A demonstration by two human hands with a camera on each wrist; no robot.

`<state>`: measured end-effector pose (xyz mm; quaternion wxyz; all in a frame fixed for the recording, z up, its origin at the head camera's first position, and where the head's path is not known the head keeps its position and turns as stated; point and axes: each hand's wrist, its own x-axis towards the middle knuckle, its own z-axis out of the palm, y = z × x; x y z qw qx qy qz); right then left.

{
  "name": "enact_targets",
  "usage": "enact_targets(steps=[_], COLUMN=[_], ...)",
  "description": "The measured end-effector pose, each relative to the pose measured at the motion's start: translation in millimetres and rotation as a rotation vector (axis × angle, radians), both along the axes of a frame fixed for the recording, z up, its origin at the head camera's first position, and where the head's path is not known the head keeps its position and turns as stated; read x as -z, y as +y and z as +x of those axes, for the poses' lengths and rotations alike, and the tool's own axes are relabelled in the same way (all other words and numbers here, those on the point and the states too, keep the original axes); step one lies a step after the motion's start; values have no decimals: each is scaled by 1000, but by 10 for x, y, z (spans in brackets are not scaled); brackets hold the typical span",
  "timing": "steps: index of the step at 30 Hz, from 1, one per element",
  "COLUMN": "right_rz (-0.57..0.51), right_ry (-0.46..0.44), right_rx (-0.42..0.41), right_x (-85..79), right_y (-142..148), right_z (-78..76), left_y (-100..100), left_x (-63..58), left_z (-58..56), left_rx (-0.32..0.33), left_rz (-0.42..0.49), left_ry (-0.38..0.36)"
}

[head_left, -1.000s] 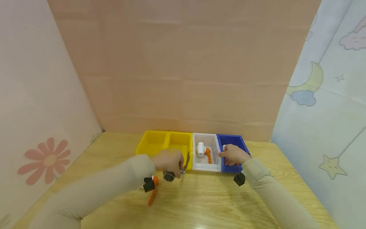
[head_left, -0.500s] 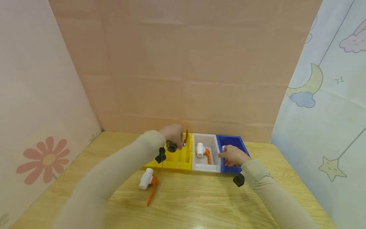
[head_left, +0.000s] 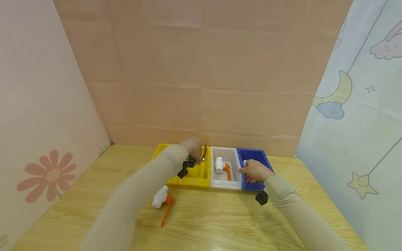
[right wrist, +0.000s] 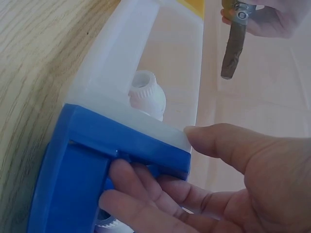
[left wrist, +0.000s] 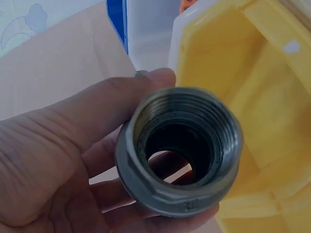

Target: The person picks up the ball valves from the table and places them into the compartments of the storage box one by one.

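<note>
In the left wrist view my left hand [left wrist: 112, 111] grips a metal ball valve [left wrist: 180, 204], its threaded opening facing the camera. The head view has this hand [head_left: 193, 146] above the yellow bin [head_left: 195, 182], with the valve's flat handle [head_left: 205, 150] sticking up beside the fingers. My right hand [head_left: 258, 170] grips the wall where the blue bin [right wrist: 73, 179] meets the white bin [right wrist: 102, 82]. Its thumb lies on the white side, its fingers inside the blue. A white plastic valve [right wrist: 148, 97] with an orange handle lies in the white bin; another part shows under the right fingers.
Another white valve with an orange handle [head_left: 167, 212] lies on the wooden table [head_left: 201, 223] in front of the yellow bins, near the left sleeve. The bins stand in a row before a tan backdrop [head_left: 201, 87]. Patterned panels flank both sides.
My left hand has carried the metal ball valve from in front of the bins up over the yellow bin, uncovering the white valve on the table. The right hand stays where it was.
</note>
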<state>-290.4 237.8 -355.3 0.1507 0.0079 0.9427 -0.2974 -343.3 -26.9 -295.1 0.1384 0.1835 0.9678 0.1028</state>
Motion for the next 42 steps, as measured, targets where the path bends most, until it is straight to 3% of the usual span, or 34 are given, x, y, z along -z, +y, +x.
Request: enact_targets(steps=[11, 25, 30, 42], right_rz=[11, 15, 16, 16], right_ry=[0, 2, 9, 12], right_rx=[1, -11, -21, -27], right_x=[-2, -60, -71, -91], right_y=[2, -26, -24, -25], right_z=[35, 95, 97, 120], left_y=[84, 111, 108, 141], left_x=[238, 353, 386, 537], left_z=[-12, 94, 104, 36], left_rx=[-31, -20, -47, -69], left_rz=[-43, -107, -99, -127], left_ry=[22, 30, 25, -3])
